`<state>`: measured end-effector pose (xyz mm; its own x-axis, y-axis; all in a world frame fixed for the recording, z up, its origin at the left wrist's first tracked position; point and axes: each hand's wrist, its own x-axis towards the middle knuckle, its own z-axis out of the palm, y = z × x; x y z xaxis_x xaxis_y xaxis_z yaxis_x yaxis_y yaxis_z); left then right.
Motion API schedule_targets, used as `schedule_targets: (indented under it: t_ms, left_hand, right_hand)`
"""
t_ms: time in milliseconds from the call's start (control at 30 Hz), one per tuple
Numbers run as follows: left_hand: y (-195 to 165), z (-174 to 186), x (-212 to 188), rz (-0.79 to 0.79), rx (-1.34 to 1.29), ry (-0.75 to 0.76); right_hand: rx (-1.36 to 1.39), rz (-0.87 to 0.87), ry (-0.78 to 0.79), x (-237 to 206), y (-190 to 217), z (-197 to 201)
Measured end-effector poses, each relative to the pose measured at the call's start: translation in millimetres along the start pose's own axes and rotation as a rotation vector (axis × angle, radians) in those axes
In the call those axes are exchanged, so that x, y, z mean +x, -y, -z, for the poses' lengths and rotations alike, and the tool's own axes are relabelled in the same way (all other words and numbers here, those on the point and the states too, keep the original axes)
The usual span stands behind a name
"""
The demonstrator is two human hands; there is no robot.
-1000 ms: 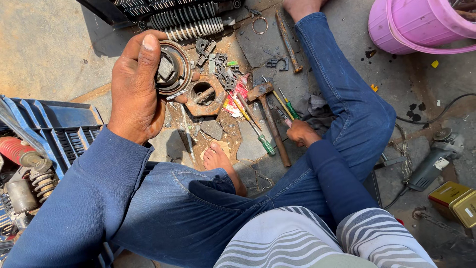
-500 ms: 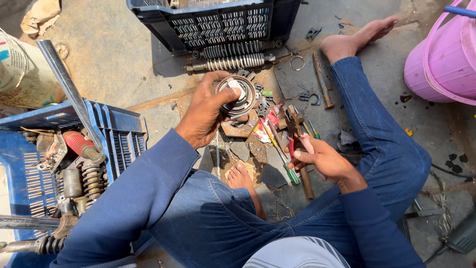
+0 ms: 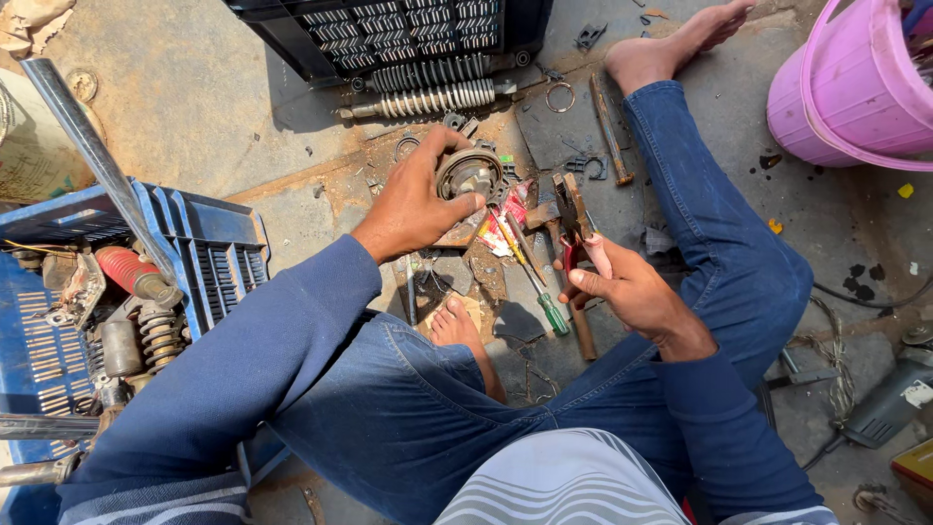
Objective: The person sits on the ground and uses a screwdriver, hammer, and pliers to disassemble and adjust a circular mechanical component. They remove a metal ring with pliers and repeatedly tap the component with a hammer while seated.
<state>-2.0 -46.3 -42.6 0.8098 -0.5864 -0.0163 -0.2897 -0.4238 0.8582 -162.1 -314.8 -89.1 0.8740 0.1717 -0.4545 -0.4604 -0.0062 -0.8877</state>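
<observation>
Fingers [image 3: 457, 206] of the left hand [image 3: 413, 204] grip a round metal part [image 3: 469, 173] just left of the pliers [image 3: 573, 209], its open face up toward the camera; being round, it has no long axis. The right hand [image 3: 627, 287] clasps the pliers, which run nose-up toward the spring [image 3: 428, 100], probably shut. If the pliers slip off greasy metal, they could nip the left fingers.

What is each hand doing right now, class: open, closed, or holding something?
Left hand: closed on a round metal part, fingers around its rim.
Right hand: closed on the red handles of pliers.
</observation>
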Motion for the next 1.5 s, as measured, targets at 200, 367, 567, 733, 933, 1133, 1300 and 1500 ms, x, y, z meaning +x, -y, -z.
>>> schedule_targets:
  t_ms: [200,367,567,733,933,1133,1300,1500]
  left_hand:
    - [1,-6,2,-0.022,0.030,0.032]
    - [-1,-4,3,0.026,-0.082,0.171]
    - [-6,1,1,0.024,-0.084,0.209]
    - [-11,0,0,-0.073,-0.107,0.296]
    - [-20,1,-1,-0.044,-0.129,0.390]
    - [-41,-8,-6,-0.175,0.107,0.103]
    - [-51,-10,-7,-0.317,0.071,-0.144]
    - [-50,-3,-9,-0.290,0.051,-0.135]
  right_hand:
    - [-0.060,-0.035,-0.001,-11,7,0]
    - [0.019,0.045,0.236,-12,10,6]
    - [0.040,-0.143,0.449,-10,19,13]
    - [0.045,-0.200,0.563,-11,30,13]
    - [0.198,-0.185,0.663,-12,19,7]
    - [0.330,-0.133,0.677,-13,13,-9]
    - [0.519,-0.155,0.757,-12,20,-36]
    - [0.534,-0.153,0.741,-18,24,-51]
